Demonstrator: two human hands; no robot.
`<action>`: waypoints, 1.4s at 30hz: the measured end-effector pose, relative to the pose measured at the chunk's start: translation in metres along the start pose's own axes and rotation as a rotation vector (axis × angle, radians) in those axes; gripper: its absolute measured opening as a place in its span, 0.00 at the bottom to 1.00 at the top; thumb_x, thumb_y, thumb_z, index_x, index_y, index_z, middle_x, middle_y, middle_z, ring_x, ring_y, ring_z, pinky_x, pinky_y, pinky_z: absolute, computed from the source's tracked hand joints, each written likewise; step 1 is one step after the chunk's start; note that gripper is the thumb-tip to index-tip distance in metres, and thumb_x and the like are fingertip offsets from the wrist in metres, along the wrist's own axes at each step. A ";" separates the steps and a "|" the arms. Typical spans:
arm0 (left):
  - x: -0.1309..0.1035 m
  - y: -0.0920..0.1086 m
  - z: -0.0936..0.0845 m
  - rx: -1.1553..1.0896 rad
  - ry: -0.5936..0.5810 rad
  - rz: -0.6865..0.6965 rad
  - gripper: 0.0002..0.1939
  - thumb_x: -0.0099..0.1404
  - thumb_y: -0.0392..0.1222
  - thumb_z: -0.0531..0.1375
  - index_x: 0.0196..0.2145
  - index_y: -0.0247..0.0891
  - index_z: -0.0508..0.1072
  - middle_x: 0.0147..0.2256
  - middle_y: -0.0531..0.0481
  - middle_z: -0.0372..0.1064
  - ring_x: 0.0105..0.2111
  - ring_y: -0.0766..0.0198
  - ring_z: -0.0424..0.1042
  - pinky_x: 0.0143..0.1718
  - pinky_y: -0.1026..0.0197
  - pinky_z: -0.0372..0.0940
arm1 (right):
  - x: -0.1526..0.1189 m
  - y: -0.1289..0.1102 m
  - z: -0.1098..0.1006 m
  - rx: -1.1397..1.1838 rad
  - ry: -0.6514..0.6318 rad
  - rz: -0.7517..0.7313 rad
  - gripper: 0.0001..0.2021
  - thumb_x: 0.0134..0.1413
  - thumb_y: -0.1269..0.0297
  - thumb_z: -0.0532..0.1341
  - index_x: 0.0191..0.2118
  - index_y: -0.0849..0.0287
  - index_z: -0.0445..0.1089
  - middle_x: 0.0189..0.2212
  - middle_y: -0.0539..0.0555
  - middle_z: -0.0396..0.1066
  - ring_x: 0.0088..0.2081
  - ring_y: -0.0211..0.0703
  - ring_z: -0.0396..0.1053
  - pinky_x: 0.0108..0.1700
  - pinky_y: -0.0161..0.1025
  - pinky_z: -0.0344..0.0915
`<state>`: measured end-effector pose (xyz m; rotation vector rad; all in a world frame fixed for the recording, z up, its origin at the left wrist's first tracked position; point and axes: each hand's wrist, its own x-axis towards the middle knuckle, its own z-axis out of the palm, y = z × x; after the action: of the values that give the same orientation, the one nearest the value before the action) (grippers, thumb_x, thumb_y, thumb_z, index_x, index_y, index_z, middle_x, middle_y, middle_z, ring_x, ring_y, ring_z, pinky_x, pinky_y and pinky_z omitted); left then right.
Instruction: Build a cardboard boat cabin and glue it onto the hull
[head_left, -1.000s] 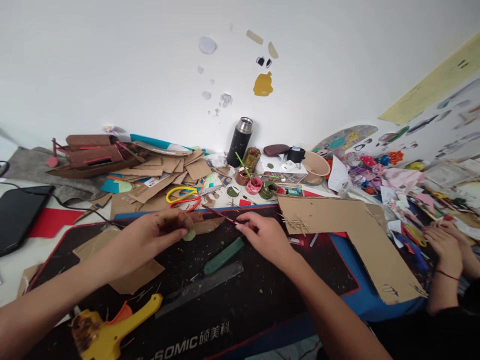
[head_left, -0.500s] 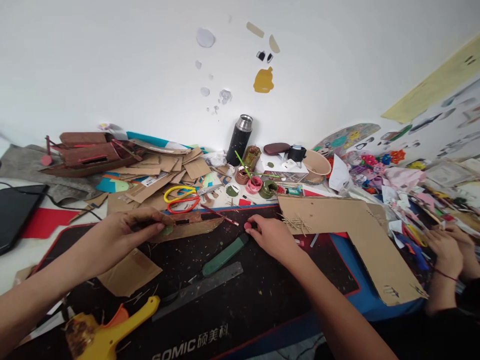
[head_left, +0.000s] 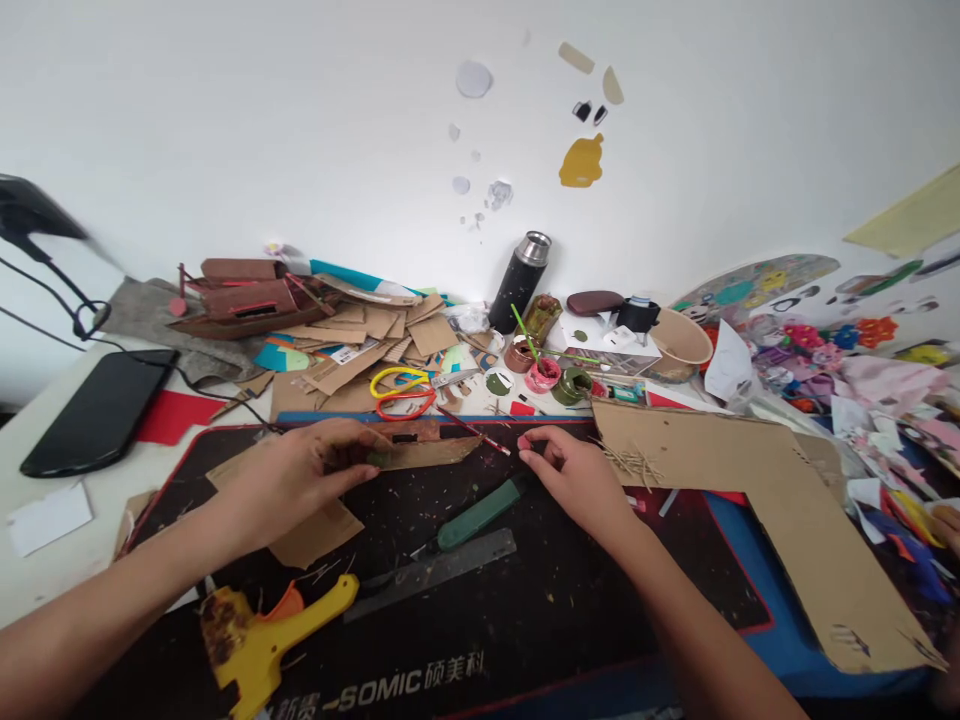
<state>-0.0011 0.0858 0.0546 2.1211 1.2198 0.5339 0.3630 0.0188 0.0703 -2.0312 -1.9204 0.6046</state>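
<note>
My left hand [head_left: 304,480] is closed in a pinch on a small green piece [head_left: 381,459], partly hidden by the fingers. Just beyond its fingertips is a boat-shaped strip of brown-painted cardboard [head_left: 439,452] with a dark slot; its left end is hidden by the hand. My right hand [head_left: 574,475] pinches a small round pink piece [head_left: 523,442] between thumb and forefinger, above the black mat [head_left: 450,620]. A green-handled cutter [head_left: 480,515] and a ruler [head_left: 450,570] lie between the hands. Scissors [head_left: 405,390] and a thin paintbrush [head_left: 476,432] lie behind the strip.
A yellow glue gun [head_left: 262,640] lies at front left, near a black phone-like device [head_left: 101,412]. Cardboard scraps [head_left: 360,350], a brown model boat [head_left: 247,305], paint jars [head_left: 541,375] and a flask [head_left: 520,285] line the wall. An L-shaped cardboard sheet [head_left: 795,530] bears thin sticks.
The view has swung left, so things sit further right in the picture. My left hand has shifted slightly right along the strip. Both hands keep their pinches.
</note>
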 end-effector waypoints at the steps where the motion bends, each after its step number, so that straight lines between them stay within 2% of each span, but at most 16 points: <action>1: -0.001 0.000 0.002 -0.004 -0.010 0.013 0.19 0.70 0.63 0.61 0.47 0.50 0.83 0.47 0.49 0.84 0.45 0.51 0.83 0.49 0.51 0.78 | -0.001 -0.005 0.000 0.052 0.013 -0.020 0.10 0.70 0.57 0.63 0.49 0.54 0.79 0.24 0.46 0.72 0.27 0.44 0.70 0.32 0.38 0.56; 4: -0.003 0.002 0.003 -0.019 -0.019 0.019 0.18 0.71 0.60 0.61 0.48 0.49 0.81 0.48 0.47 0.83 0.47 0.49 0.82 0.53 0.48 0.77 | -0.003 -0.028 0.008 0.112 0.003 -0.108 0.09 0.68 0.58 0.65 0.49 0.52 0.79 0.25 0.45 0.74 0.27 0.42 0.71 0.34 0.37 0.57; 9: -0.004 0.008 0.004 0.010 0.027 0.064 0.16 0.72 0.55 0.60 0.49 0.47 0.80 0.48 0.47 0.82 0.47 0.50 0.81 0.55 0.47 0.75 | 0.001 -0.070 0.030 0.055 -0.050 -0.260 0.07 0.70 0.61 0.66 0.50 0.51 0.78 0.28 0.46 0.79 0.29 0.41 0.75 0.35 0.37 0.58; 15: -0.001 0.012 0.005 0.040 0.029 0.136 0.13 0.72 0.47 0.58 0.48 0.46 0.81 0.46 0.47 0.81 0.47 0.52 0.80 0.54 0.48 0.75 | 0.010 -0.100 0.044 -0.043 -0.083 -0.378 0.09 0.74 0.61 0.63 0.54 0.53 0.75 0.43 0.52 0.85 0.42 0.46 0.82 0.39 0.38 0.64; 23: 0.000 0.006 0.013 0.181 0.086 0.254 0.13 0.74 0.43 0.58 0.50 0.44 0.80 0.47 0.44 0.80 0.51 0.49 0.77 0.56 0.45 0.73 | 0.011 -0.104 0.051 -0.145 -0.123 -0.394 0.10 0.74 0.63 0.62 0.57 0.54 0.72 0.50 0.53 0.84 0.48 0.51 0.82 0.41 0.40 0.66; 27: -0.002 0.000 0.017 0.301 0.122 0.286 0.15 0.74 0.42 0.59 0.54 0.44 0.80 0.50 0.42 0.79 0.53 0.46 0.74 0.57 0.42 0.71 | 0.011 -0.107 0.052 -0.177 -0.119 -0.381 0.10 0.75 0.61 0.61 0.56 0.54 0.72 0.48 0.53 0.84 0.46 0.50 0.83 0.39 0.40 0.66; 31: -0.005 0.000 0.016 0.395 0.110 0.316 0.16 0.75 0.43 0.60 0.57 0.45 0.79 0.51 0.41 0.78 0.52 0.45 0.73 0.56 0.42 0.71 | 0.013 -0.110 0.054 -0.209 -0.121 -0.387 0.10 0.76 0.61 0.60 0.56 0.55 0.73 0.46 0.54 0.84 0.44 0.50 0.83 0.38 0.40 0.65; 35: -0.006 0.001 0.016 0.385 0.108 0.321 0.16 0.76 0.45 0.59 0.57 0.45 0.80 0.52 0.41 0.77 0.51 0.46 0.74 0.54 0.44 0.71 | 0.015 -0.110 0.058 -0.212 -0.125 -0.393 0.12 0.76 0.61 0.60 0.58 0.56 0.72 0.47 0.55 0.84 0.45 0.51 0.82 0.39 0.40 0.66; 42: -0.006 -0.002 0.021 0.386 0.107 0.324 0.16 0.76 0.45 0.59 0.58 0.44 0.79 0.53 0.41 0.77 0.53 0.46 0.73 0.56 0.43 0.71 | 0.014 -0.106 0.063 -0.175 -0.093 -0.392 0.12 0.76 0.61 0.61 0.59 0.55 0.71 0.48 0.55 0.84 0.45 0.50 0.82 0.40 0.40 0.66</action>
<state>0.0077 0.0747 0.0383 2.6757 1.1092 0.5949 0.2403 0.0361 0.0641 -1.6679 -2.4151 0.4518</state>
